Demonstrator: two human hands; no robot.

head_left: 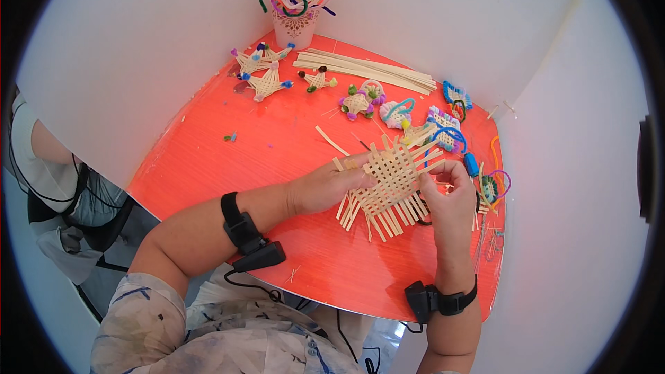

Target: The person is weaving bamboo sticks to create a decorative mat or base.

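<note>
Straw-coloured woven mat sits between our hands over the red desk: left hand pinches its edge, right hand grips the other side, keeping the strips flat and tight.

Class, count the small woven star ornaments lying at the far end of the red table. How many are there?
3 clear stars: one at the far left, one just nearer, one right of them. Other woven pieces further right are differently shaped; more stars may hide among them.
</note>
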